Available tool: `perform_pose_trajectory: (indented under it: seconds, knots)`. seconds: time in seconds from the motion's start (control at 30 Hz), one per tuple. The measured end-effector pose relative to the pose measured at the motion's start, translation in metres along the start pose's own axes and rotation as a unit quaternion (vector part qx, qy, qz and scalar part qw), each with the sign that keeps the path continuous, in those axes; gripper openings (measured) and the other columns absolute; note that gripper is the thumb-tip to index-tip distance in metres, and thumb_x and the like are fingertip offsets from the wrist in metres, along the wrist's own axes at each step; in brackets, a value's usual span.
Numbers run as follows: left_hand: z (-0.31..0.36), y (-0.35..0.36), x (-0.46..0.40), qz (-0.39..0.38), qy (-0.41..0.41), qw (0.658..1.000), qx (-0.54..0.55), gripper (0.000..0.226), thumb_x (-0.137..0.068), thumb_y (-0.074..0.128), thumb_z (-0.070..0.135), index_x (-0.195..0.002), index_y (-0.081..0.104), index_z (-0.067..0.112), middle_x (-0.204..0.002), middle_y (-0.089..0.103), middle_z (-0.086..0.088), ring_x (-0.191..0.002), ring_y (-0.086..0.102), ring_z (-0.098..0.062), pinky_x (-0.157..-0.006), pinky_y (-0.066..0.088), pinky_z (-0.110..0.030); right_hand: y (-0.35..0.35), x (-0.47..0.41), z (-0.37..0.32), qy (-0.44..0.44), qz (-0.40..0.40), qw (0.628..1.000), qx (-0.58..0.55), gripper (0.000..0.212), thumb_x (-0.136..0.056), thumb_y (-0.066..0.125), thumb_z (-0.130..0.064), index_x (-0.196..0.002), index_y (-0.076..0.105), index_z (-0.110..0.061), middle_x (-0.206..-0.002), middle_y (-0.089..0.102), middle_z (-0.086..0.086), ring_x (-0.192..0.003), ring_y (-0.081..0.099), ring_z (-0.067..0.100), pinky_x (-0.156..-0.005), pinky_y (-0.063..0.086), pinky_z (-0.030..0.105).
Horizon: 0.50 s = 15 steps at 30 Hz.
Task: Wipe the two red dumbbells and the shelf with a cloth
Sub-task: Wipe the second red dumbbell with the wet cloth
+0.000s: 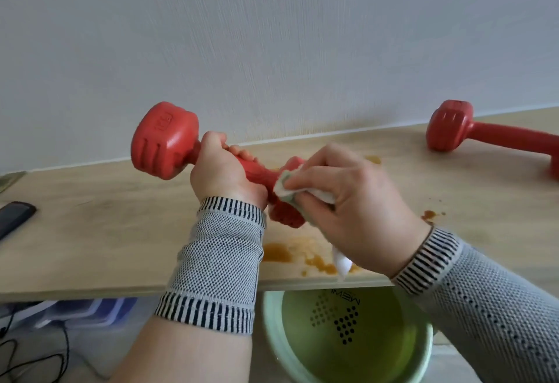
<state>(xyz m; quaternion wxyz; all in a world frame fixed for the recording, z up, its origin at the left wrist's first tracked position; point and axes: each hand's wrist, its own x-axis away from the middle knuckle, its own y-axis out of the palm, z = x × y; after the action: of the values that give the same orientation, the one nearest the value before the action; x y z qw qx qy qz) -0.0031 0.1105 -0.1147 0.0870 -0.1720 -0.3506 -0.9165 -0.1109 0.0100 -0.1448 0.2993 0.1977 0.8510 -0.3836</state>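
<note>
My left hand [222, 170] grips the handle of a red dumbbell [165, 140] and holds it tilted above the wooden shelf [90, 231]. My right hand [354, 201] holds a white cloth [287, 190] and presses it against the dumbbell's near head, which is mostly hidden. A strip of the cloth hangs below my palm. The second red dumbbell [453, 131] lies on the shelf at the far right, partly cut off by the frame edge. Orange-brown stains [276, 252] mark the shelf under my hands.
A green bucket [348, 340] stands below the shelf's front edge. A dark flat object [15, 216] lies at the shelf's left end. A white wall rises behind the shelf. Black cables [18, 361] and a bluish plastic box [90, 310] sit on the floor at the lower left.
</note>
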Motion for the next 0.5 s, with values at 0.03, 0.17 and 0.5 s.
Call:
perform_pose_trajectory:
  seconds: [0.03, 0.17, 0.5]
  knots:
    - [-0.001, 0.000, 0.000, 0.000, -0.006, 1.000, 0.004, 0.024, -0.085, 0.056, 0.017, -0.065, 0.043, 0.019, -0.047, 0.044, 0.009, -0.039, 0.043, -0.010, -0.049, 0.039, -0.021, -0.001, -0.002, 0.002, 0.008, 0.005, 1.000, -0.003, 0.014, -0.080, 0.069, -0.020, -0.092, 0.075, -0.022, -0.088, 0.063, -0.006, -0.075, 0.061, 0.003, -0.069, 0.050, 0.017]
    - [-0.003, 0.000, 0.000, -0.003, -0.015, 0.999, 0.036, 0.026, -0.086, 0.054, 0.015, -0.063, 0.042, 0.018, -0.045, 0.042, 0.009, -0.037, 0.041, -0.010, -0.046, 0.038, -0.019, -0.013, -0.011, 0.014, 0.055, 0.071, 0.996, 0.001, 0.012, -0.081, 0.067, -0.022, -0.091, 0.075, -0.022, -0.087, 0.062, -0.006, -0.074, 0.060, 0.005, -0.069, 0.048, 0.019]
    - [-0.001, -0.005, -0.004, -0.003, -0.044, 0.997, 0.067, 0.029, -0.085, 0.055, 0.015, -0.060, 0.039, 0.020, -0.049, 0.040, 0.010, -0.039, 0.041, -0.009, -0.048, 0.038, -0.019, -0.014, -0.006, 0.010, 0.034, 0.026, 0.999, -0.005, 0.014, -0.082, 0.070, -0.018, -0.094, 0.075, -0.023, -0.090, 0.062, -0.006, -0.075, 0.060, 0.004, -0.069, 0.050, 0.017]
